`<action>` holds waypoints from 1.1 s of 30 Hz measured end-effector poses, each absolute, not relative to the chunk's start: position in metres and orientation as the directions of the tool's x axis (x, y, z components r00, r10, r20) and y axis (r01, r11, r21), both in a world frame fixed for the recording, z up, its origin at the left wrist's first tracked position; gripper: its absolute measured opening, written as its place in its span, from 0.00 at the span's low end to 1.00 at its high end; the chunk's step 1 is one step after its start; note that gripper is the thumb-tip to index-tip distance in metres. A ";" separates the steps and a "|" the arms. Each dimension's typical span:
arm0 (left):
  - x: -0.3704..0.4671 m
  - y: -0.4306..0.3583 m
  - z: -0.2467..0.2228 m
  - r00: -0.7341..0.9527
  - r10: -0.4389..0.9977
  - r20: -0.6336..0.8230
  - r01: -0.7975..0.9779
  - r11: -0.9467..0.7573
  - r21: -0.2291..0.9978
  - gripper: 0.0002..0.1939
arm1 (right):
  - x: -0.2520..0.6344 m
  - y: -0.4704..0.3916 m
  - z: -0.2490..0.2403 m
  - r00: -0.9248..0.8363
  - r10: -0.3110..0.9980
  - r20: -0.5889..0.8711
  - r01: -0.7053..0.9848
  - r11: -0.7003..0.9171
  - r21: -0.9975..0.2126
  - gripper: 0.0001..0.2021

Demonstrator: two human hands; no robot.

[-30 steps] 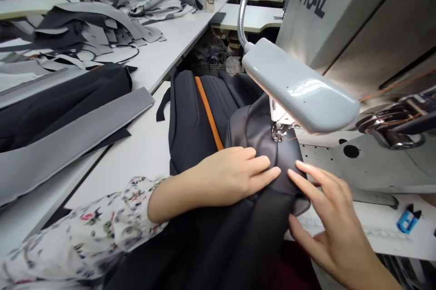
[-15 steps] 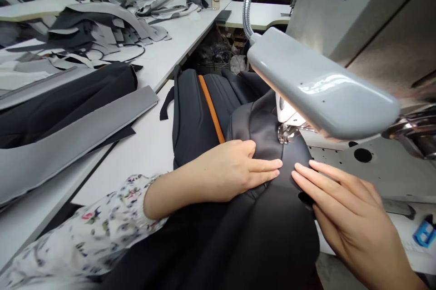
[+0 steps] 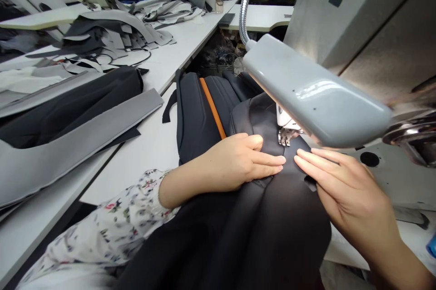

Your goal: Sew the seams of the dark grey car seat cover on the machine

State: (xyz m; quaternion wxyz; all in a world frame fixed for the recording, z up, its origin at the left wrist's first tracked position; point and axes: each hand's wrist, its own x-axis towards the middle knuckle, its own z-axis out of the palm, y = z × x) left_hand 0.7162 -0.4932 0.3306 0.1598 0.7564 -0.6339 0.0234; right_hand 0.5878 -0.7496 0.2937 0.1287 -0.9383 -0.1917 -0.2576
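A black leather-like seat cover (image 3: 293, 222) with a seam lies under the sewing machine's metal presser foot (image 3: 284, 138). My left hand (image 3: 235, 162) rests on the cover left of the seam, two fingers stretched out and the others curled in. Its fingertips touch the material just in front of the foot. Right of the seam, my right hand (image 3: 354, 190) lies with its fingers extended along the cover's edge. The right thumb is partly hidden. An orange strip (image 3: 213, 108) runs across the quilted part of the cover behind my left hand.
A grey lamp (image 3: 316, 94) on a flexible metal neck hangs over the foot, close to the machine body (image 3: 374, 22). On the white table (image 3: 153, 140) at the left lie a rolled black piece (image 3: 112, 90), a long grey strip (image 3: 102, 131) and piled scraps (image 3: 112, 31).
The camera view has shifted slightly. The cover has slid a little toward the foot, and both hands have moved slightly forward with it, keeping the same pose.
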 end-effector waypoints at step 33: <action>0.685 -0.498 0.307 0.136 -0.866 0.480 -0.991 -0.124 0.057 0.20 | 0.665 -0.771 0.253 0.853 -0.128 0.506 0.262 -0.733 -0.628 0.15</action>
